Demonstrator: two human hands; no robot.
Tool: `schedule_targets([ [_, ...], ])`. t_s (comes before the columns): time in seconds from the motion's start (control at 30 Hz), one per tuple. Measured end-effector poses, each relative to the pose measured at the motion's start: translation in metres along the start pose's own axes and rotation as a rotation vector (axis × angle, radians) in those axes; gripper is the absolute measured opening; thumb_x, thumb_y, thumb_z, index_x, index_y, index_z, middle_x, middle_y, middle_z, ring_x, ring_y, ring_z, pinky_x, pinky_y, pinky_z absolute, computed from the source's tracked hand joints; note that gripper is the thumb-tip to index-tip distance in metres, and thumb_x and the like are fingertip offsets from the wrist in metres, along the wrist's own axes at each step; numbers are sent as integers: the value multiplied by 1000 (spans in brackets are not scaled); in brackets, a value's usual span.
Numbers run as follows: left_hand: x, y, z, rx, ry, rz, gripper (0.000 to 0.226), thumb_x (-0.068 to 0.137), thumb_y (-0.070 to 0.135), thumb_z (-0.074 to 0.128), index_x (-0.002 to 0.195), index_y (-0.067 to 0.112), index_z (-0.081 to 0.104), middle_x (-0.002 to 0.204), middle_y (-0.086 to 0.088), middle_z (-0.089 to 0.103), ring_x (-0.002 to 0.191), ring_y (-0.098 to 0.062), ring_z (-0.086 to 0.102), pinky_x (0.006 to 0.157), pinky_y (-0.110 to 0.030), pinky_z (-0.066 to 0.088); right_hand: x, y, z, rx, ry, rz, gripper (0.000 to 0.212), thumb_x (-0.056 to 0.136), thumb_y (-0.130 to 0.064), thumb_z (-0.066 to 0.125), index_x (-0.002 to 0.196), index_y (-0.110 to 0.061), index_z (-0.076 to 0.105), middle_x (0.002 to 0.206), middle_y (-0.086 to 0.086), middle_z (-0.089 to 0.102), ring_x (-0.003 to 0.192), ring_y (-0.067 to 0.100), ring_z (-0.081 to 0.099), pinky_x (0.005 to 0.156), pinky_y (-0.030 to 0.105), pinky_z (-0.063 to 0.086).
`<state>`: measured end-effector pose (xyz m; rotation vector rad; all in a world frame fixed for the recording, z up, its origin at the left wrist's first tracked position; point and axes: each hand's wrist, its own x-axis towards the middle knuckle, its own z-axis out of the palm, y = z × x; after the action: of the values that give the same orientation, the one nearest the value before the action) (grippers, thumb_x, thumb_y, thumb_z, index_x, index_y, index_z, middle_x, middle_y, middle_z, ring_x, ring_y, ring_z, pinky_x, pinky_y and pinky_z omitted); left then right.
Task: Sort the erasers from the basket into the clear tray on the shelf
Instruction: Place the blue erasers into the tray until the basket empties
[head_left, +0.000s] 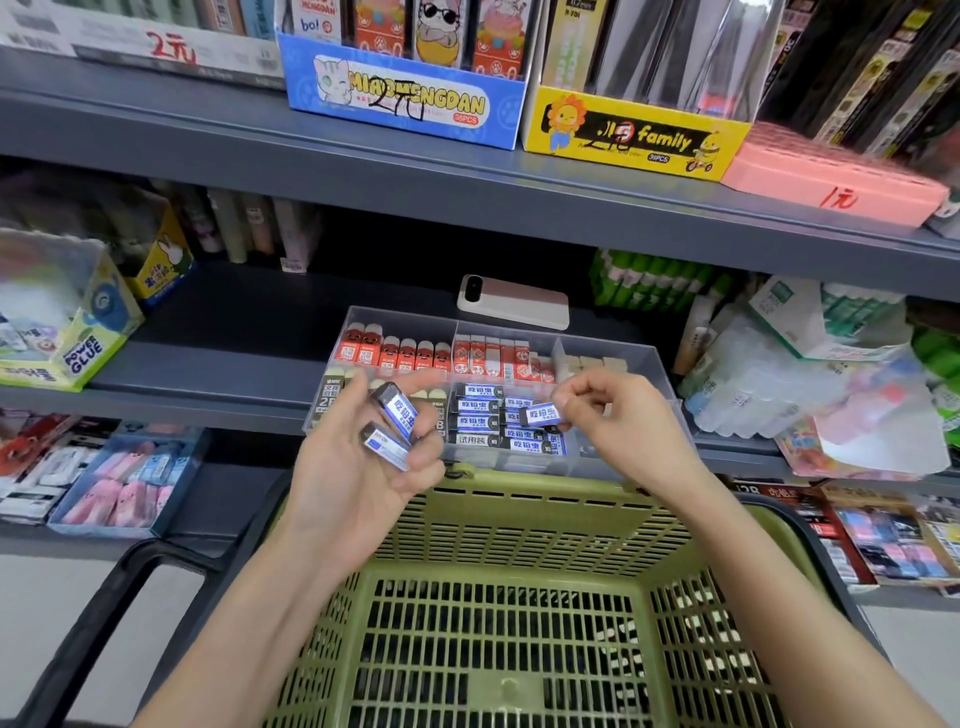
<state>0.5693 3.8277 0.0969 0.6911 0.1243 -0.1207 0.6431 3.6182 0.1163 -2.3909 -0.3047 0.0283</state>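
Head view: the right hand pinches one blue-and-black sleeved eraser in its grip over the clear plastic divided tray on the dark grey shelf. The left hand clasps two more such erasers. The pinched one is best lowered flat, label up, into the front middle compartment beside the matching row. The green slatted basket waits below.

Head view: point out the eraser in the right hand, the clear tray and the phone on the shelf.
eraser (543, 414): head view, on its blue-and-white label.
clear tray (405, 323): head view, on its back wall.
phone (514, 302): head view, on the middle of its pink back.
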Motion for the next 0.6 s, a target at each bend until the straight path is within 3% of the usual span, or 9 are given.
schedule_targets([
  [0.23, -1, 3, 0, -170, -18, -71, 45, 76, 17, 55, 116, -2, 65, 75, -7, 53, 60, -14, 45, 44, -20, 32, 10, -1, 9, -81, 15, -41, 11, 86, -24, 64, 80, -22, 73, 78, -15, 68, 76, 1, 59, 74, 27, 45],
  [0.37, 0, 4, -3, -169, -8, -53, 31, 86, 24, 50, 96, 4, 71, 78, -5, 54, 62, -13, 43, 48, -19, 29, 9, 3, 22, -195, 19, -69, 13, 86, -26, 65, 75, -23, 72, 85, -12, 70, 89, 14, 58, 85, 30, 41],
  [0.47, -1, 5, -2, -140, -24, -31, 31, 88, 29, 47, 80, 13, 72, 77, 0, 56, 61, -10, 43, 48, -18, 28, 9, 6, 25, -308, 66, -131, 14, 86, -29, 64, 84, -21, 75, 96, -8, 69, 95, 17, 48, 80, 27, 29],
  [0.6, -1, 3, -1, -98, -10, -13, 27, 89, 32, 47, 87, 12, 66, 76, -1, 59, 57, -10, 46, 44, -16, 30, 5, 1, 23, -342, 120, -209, 19, 89, -31, 61, 92, -19, 75, 98, -5, 65, 96, 17, 45, 77, 25, 23],
])
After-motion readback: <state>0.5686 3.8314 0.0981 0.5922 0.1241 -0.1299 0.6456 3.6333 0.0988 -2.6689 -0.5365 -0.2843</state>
